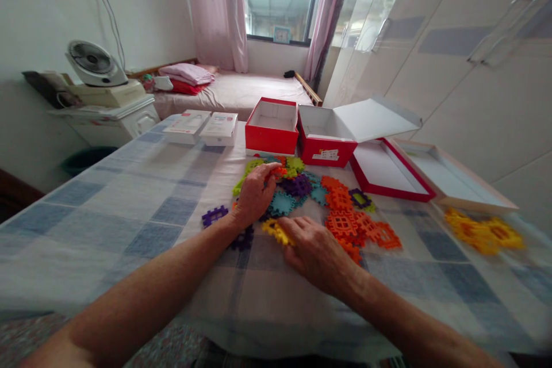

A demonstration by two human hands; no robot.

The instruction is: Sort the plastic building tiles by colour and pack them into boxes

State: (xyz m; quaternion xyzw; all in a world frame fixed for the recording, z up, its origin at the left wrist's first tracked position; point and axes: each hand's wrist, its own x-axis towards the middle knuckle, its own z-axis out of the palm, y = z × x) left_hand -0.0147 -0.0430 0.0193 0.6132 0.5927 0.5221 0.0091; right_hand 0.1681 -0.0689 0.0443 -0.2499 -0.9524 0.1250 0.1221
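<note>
My left hand (pixel 255 192) reaches over the heap of toothed plastic building pieces, its fingers closed on an orange piece (pixel 280 171). Lower down, my right hand (pixel 313 247) grips a yellow piece (pixel 275 231) that pokes out past its fingertips. Between and beyond the hands lie turquoise pieces (pixel 283 203), purple pieces (pixel 297 185) and lime-green pieces (pixel 294 165). Orange pieces (pixel 342 221) are gathered to the right of my right hand. A lone purple piece (pixel 214 216) rests left of my left wrist. My forearms and hands hide part of the heap.
Behind the heap stand two open red boxes (pixel 271 139) (pixel 328 153), with white cartons (pixel 219 128) to their left. A red-rimmed lid (pixel 390 169) and a pale shallow tray (pixel 457 175) lie to the right. Yellow pieces (pixel 483 231) form a separate pile on the checked tablecloth (pixel 142 241).
</note>
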